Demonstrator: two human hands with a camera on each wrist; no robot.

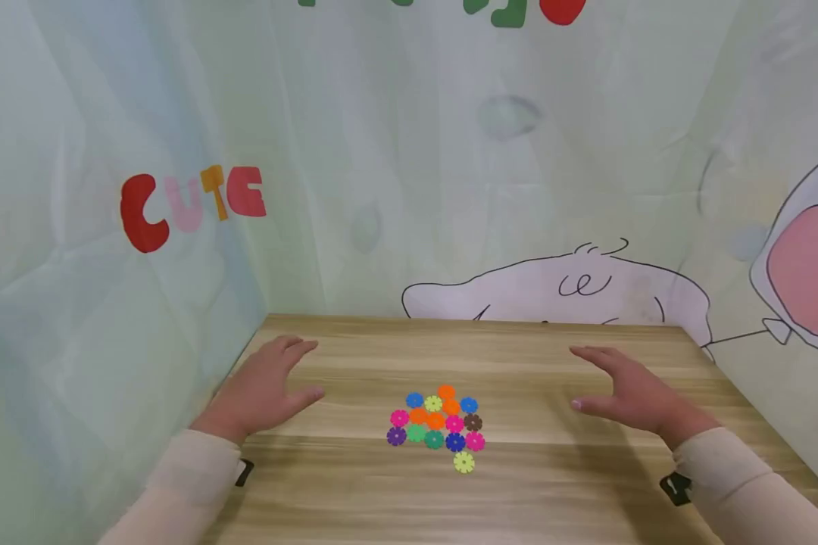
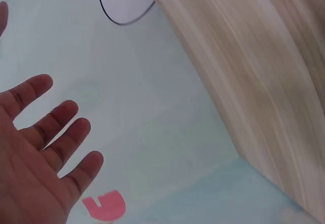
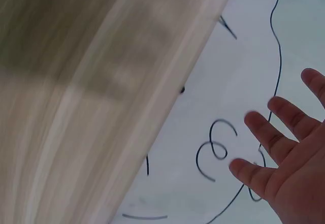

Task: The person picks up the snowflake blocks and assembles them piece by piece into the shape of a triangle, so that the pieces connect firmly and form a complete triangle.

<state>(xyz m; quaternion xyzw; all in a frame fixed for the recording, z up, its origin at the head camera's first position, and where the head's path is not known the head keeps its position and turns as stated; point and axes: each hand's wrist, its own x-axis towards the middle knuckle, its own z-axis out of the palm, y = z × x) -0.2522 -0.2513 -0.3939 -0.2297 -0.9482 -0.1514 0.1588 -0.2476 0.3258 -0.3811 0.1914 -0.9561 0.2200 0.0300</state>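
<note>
Several small flower-shaped plastic discs [image 1: 435,421] lie flat in a loose cluster on the wooden table, in orange, pink, blue, green, purple and brown. One yellow-green disc [image 1: 463,462] sits a little nearer than the others. To the left of the cluster, my left hand [image 1: 262,390] is held above the table with fingers extended and thumb apart. My right hand [image 1: 630,390] hovers on the other side in a similar pose. Neither hand touches a disc. Both wrist views show bare palms, the left hand [image 2: 43,153] and the right hand [image 3: 292,158], with fingers spread.
The wood-grain table [image 1: 341,492] ends at a pale fabric backdrop [image 1: 382,151] behind and on both sides. Coloured letters [image 1: 145,213] and a line-drawn cartoon figure [image 1: 518,288] are printed on it. Dark wrist devices [image 1: 676,488] show under the sleeves.
</note>
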